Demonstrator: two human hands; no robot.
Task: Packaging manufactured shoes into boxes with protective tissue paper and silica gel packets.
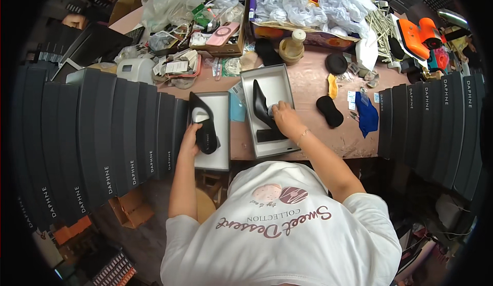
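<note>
A black high-heeled shoe (pixel 204 126) is gripped by the left hand (pixel 190 141), the fingers closed around its heel end; the shoe is held over a grey box lid (pixel 222 147) that lies on the desk (pixel 308 90) just right of that hand. A pale paper stuffing is seen inside the shoe's opening. The right hand (pixel 286 120) is set down inside an open grey shoe box (pixel 280 83), its fingers curled onto a second black high-heeled shoe (pixel 261 108), which lies in the box with its pointed toe directed away from the person and its block heel toward them. Whether that shoe is truly clasped or merely pressed cannot be told. The two hands are kept apart, with the box's near wall and a strip of bare desk between them.

To the left of the left hand a long curved row of dark shoe boxes (pixel 102 142) is stacked on edge; a similar row (pixel 436 126) is ranged well to the right of the right hand. Just right of the right hand a black padded insert (pixel 329 111) and a blue cloth (pixel 366 114) are laid on the desk. Beyond the hands, a heap of white crumpled wrapping paper (pixel 313 1) is piled in a carton, with a wooden jar (pixel 292 45) before it and an orange tool (pixel 417 35) farther right.
</note>
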